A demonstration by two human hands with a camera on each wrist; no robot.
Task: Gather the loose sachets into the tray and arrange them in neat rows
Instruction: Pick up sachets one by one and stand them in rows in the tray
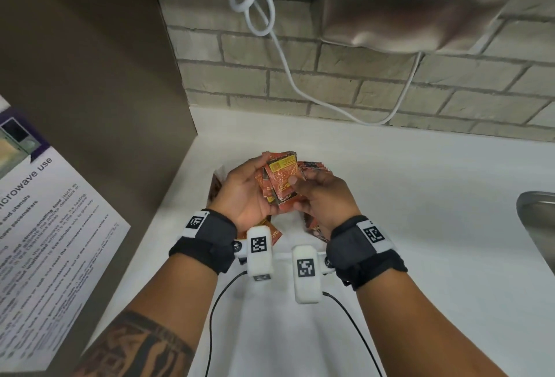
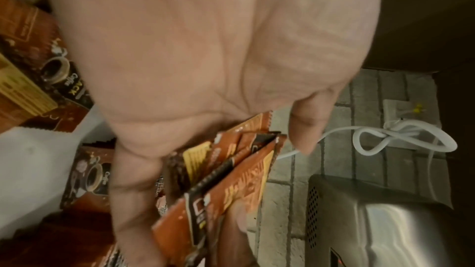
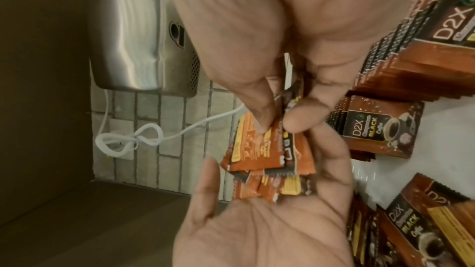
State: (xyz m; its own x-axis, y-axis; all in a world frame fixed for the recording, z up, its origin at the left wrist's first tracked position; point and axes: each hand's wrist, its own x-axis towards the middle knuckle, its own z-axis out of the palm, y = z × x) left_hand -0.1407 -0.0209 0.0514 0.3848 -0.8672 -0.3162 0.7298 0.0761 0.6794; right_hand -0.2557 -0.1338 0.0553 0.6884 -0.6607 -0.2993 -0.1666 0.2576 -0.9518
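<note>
Both hands hold a fanned bundle of orange and brown coffee sachets above the white counter. My left hand cups the bundle in its palm, fingers curled behind it. The thumb and a finger of my right hand pinch the front sachets. More sachets lie below: a stacked row behind the hands and others under the wrists. In the right wrist view these are stacks marked "D2X Black Coffee". I cannot make out the tray's edges.
A steel hand dryer hangs on the brick wall, with a knotted white cable looping down. A steel sink rim is at the right. A brown panel with a microwave notice closes the left side.
</note>
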